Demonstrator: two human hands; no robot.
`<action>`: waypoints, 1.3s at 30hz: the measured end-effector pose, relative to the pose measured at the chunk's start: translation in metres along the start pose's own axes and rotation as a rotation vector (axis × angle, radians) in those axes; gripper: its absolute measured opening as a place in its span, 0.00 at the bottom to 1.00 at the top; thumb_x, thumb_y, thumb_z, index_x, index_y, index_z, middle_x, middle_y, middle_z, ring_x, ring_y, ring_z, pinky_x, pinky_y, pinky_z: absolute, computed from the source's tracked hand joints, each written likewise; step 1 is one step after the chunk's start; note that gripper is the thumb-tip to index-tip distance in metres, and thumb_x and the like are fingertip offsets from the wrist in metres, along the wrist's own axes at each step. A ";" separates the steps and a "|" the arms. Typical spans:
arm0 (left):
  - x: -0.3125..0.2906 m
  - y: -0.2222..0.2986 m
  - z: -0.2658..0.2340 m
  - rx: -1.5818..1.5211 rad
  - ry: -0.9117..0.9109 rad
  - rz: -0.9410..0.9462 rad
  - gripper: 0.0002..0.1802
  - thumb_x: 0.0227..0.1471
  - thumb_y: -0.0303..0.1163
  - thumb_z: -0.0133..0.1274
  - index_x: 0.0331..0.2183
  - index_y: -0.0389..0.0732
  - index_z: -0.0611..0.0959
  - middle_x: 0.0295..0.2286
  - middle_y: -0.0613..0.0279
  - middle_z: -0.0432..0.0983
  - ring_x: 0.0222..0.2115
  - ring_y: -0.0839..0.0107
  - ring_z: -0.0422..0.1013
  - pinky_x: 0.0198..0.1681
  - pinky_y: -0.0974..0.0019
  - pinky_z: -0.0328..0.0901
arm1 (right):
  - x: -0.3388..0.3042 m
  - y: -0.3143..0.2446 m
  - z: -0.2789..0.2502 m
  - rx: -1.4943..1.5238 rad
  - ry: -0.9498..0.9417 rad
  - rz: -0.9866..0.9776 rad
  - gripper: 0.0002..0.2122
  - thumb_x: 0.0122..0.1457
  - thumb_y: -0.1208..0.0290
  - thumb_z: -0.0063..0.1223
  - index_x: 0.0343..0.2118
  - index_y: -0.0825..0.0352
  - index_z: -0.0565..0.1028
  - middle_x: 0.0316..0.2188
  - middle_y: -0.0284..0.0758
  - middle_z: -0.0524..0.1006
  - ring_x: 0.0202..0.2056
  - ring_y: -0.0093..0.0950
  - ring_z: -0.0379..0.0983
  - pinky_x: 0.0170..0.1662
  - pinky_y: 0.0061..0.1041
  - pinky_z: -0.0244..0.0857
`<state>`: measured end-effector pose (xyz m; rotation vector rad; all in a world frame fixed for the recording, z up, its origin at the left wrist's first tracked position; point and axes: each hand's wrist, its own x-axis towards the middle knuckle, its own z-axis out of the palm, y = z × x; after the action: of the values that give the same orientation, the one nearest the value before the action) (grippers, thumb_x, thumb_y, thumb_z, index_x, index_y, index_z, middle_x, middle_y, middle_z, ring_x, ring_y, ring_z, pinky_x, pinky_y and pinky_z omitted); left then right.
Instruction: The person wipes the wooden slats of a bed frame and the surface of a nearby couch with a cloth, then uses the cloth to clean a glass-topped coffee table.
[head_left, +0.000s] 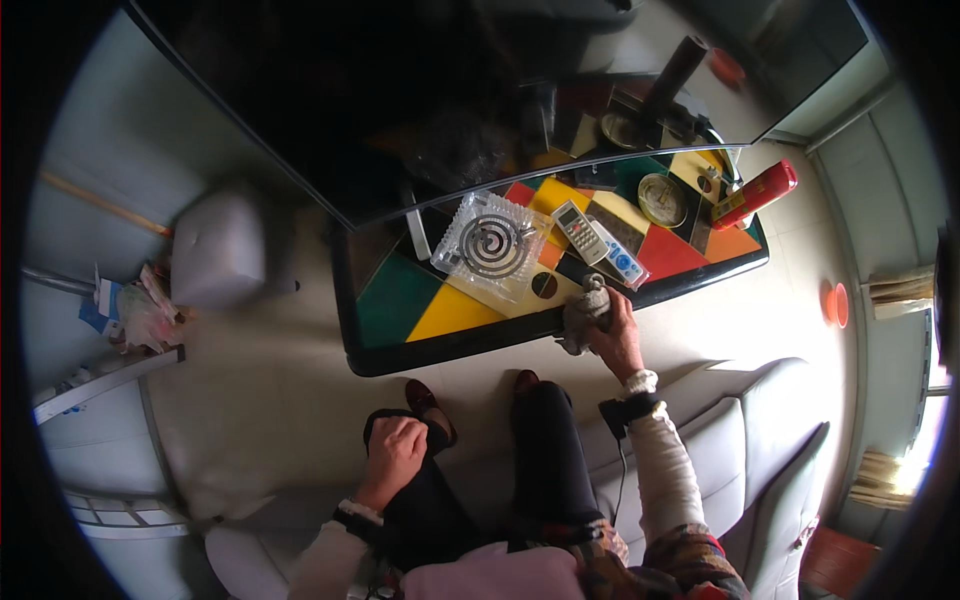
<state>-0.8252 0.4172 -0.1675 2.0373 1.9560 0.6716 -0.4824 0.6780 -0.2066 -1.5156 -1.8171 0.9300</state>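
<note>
A crumpled grey cloth (582,318) is gripped in my right hand (618,335) at the near black edge of a colourful patterned table (385,295). Just beyond the cloth lie two remote controls, a grey-white one (580,232) and a white one with blue buttons (620,255). Left of them sits a dark mosquito coil (495,245) on a clear plastic tray (455,262). My left hand (395,458) rests on my left knee, its fingers curled in and nothing visible in them.
A large black television (480,100) stands over the table's far side. A glass ashtray (662,200) and a red can (755,195) are at the right. Behind me is a grey sofa (720,450); a grey stool (218,248) stands left, an orange bowl-like container (836,304) right.
</note>
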 end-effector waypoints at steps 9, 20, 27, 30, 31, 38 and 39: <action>-0.018 -0.020 0.007 0.037 0.102 -0.057 0.02 0.54 0.26 0.60 0.31 0.42 0.81 0.30 0.61 0.79 0.36 0.57 0.75 0.49 0.53 0.65 | -0.013 0.002 0.058 -0.144 -0.086 -0.150 0.39 0.41 0.65 0.70 0.61 0.63 0.68 0.55 0.49 0.70 0.56 0.52 0.66 0.61 0.45 0.64; -0.041 -0.020 -0.011 0.075 0.241 -0.070 0.03 0.53 0.27 0.60 0.30 0.41 0.81 0.30 0.62 0.79 0.35 0.57 0.75 0.48 0.54 0.65 | -0.017 -0.019 0.078 -0.228 -0.170 -0.244 0.39 0.39 0.69 0.71 0.60 0.61 0.69 0.54 0.48 0.71 0.55 0.52 0.67 0.60 0.44 0.64; -0.086 -0.069 -0.025 0.143 0.350 -0.247 0.03 0.54 0.30 0.60 0.31 0.43 0.82 0.35 0.64 0.79 0.42 0.59 0.73 0.57 0.51 0.59 | 0.004 -0.007 0.058 -0.415 0.038 -0.146 0.34 0.42 0.70 0.67 0.57 0.61 0.70 0.51 0.50 0.73 0.52 0.53 0.70 0.56 0.46 0.68; -0.091 -0.080 -0.033 0.248 0.242 -0.304 0.07 0.53 0.35 0.62 0.32 0.43 0.82 0.38 0.63 0.78 0.46 0.61 0.70 0.60 0.49 0.54 | -0.015 -0.037 0.087 -0.355 -0.085 -0.199 0.35 0.43 0.68 0.68 0.58 0.62 0.69 0.51 0.54 0.71 0.50 0.57 0.70 0.52 0.51 0.70; -0.084 -0.080 -0.028 0.226 0.250 -0.309 0.07 0.53 0.35 0.62 0.32 0.43 0.82 0.38 0.63 0.78 0.46 0.61 0.70 0.60 0.49 0.54 | -0.022 -0.035 0.096 -0.366 -0.085 -0.207 0.36 0.42 0.68 0.69 0.58 0.62 0.69 0.52 0.52 0.70 0.51 0.56 0.69 0.54 0.49 0.69; -0.071 -0.072 -0.039 0.247 0.198 -0.335 0.08 0.54 0.35 0.60 0.30 0.43 0.81 0.36 0.63 0.77 0.44 0.61 0.71 0.58 0.50 0.56 | -0.081 -0.098 0.179 -0.246 -0.214 -0.438 0.40 0.39 0.74 0.70 0.61 0.57 0.67 0.57 0.46 0.66 0.55 0.53 0.64 0.61 0.46 0.64; -0.069 -0.072 -0.035 0.241 0.189 -0.331 0.08 0.54 0.36 0.60 0.31 0.43 0.81 0.36 0.63 0.78 0.44 0.61 0.71 0.58 0.50 0.56 | -0.083 -0.106 0.188 -0.245 -0.233 -0.450 0.40 0.40 0.73 0.70 0.61 0.57 0.67 0.57 0.46 0.66 0.55 0.53 0.64 0.60 0.46 0.64</action>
<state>-0.9050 0.3498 -0.1820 1.7577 2.5166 0.5930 -0.6789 0.5582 -0.2299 -1.0844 -2.3826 0.7028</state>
